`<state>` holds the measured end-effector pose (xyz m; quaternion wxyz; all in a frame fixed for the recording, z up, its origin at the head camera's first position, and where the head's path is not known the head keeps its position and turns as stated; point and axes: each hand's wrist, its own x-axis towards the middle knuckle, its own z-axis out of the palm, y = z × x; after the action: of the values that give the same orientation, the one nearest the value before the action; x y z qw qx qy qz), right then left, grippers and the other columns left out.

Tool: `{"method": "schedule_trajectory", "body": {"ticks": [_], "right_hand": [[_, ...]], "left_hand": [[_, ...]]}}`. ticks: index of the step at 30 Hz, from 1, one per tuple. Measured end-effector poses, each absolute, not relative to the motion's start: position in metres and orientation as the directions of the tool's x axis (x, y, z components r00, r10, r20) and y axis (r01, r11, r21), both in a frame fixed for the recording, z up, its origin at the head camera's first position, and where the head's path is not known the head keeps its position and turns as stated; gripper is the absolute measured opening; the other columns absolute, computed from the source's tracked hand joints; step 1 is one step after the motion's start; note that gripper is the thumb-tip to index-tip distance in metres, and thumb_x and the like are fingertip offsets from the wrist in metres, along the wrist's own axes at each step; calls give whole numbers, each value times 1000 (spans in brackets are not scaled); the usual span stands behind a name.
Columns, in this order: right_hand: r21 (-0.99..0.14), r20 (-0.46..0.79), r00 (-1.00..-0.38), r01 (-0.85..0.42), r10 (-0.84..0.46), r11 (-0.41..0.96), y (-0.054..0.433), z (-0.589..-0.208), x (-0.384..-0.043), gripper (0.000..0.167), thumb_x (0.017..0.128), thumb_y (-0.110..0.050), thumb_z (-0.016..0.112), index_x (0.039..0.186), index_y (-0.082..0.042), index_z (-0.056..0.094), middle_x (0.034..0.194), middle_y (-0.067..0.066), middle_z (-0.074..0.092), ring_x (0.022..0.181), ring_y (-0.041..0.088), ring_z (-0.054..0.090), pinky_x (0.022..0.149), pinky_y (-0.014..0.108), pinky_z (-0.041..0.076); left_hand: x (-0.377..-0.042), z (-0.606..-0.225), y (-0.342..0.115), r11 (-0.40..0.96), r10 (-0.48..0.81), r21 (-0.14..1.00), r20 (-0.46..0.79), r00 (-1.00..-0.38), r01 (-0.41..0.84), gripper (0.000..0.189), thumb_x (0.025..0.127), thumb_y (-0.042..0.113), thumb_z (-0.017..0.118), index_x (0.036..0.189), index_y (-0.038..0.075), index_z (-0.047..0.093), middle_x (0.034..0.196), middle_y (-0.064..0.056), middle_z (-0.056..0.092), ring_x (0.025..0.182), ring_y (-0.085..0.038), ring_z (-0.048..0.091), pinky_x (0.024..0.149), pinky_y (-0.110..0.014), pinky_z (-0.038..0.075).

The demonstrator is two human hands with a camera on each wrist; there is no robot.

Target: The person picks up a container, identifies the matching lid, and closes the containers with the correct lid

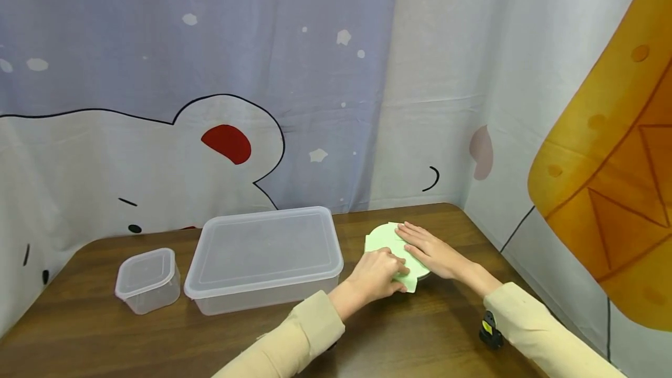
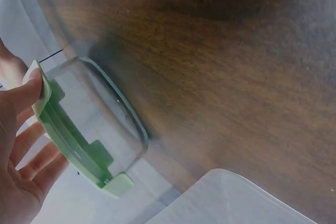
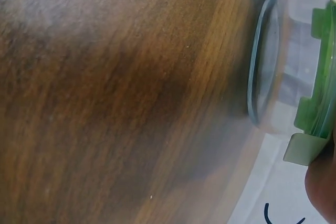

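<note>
A clear glass food container (image 2: 105,95) stands at the right of the wooden table with a light green lid (image 1: 379,239) on top. My left hand (image 1: 374,277) is at the lid's near side, fingers bent over the top. Its thumb lies on a side flap (image 2: 44,97), and the flap is pinched between thumb and forefinger. My right hand (image 1: 433,254) lies with straight fingers across the lid's far right part. Another flap (image 3: 303,149) sticks outward from the lid in the right wrist view. My palms hide part of the lid.
A large translucent plastic box with a lid (image 1: 268,249) stands left of my left hand. Further left is a small translucent lidded box (image 1: 149,279). A printed curtain (image 1: 325,74) hangs behind the table (image 1: 399,343) and along its right side.
</note>
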<state>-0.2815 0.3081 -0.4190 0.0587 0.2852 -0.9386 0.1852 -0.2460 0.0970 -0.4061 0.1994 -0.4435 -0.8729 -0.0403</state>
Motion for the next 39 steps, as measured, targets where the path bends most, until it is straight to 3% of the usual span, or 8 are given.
{"method": "schedule_trajectory", "body": {"ticks": [10,17,23,29,39], "right_hand": [[-305,231,-824,-567,-518,765,306,-420,-281,47,104,-26,40,146,-6,39,154,13,35,145,34,26,117,51,18],[-282,216,-826,-564,-521,776,307,-420,-279,47,104,-26,39,147,-6,38,155,12,34,146,33,25,118,49,17],[-277,241,-821,-569,-517,774,305,-421,-279,47,103,-24,40,146,-5,39,154,14,35,145,34,26,118,51,17],[-295,265,-822,-566,-503,770,303,-426,-279,45,103,-22,40,145,-5,40,154,13,36,145,33,27,121,42,13],[-267,283,-805,-588,-521,764,302,-422,-280,45,102,-18,40,144,-1,40,152,17,36,143,39,28,115,57,17]], "left_hand": [[-245,-408,102,567,797,-212,386,-465,796,26,77,40,78,100,29,75,107,15,72,82,-9,63,61,-18,52],[-242,-406,104,550,821,-285,357,-446,785,20,77,35,78,95,27,73,97,14,72,77,-10,62,61,-20,50],[-241,-406,104,549,829,-331,333,-449,768,23,77,34,78,97,26,72,98,13,72,78,-11,62,63,-22,53],[-240,-407,105,540,840,-381,291,-458,750,32,81,36,75,110,24,70,111,10,71,82,-10,65,64,-22,55],[-243,-407,106,484,875,-462,257,-411,743,31,84,34,71,113,24,69,111,10,71,83,-10,68,62,-23,56]]}}
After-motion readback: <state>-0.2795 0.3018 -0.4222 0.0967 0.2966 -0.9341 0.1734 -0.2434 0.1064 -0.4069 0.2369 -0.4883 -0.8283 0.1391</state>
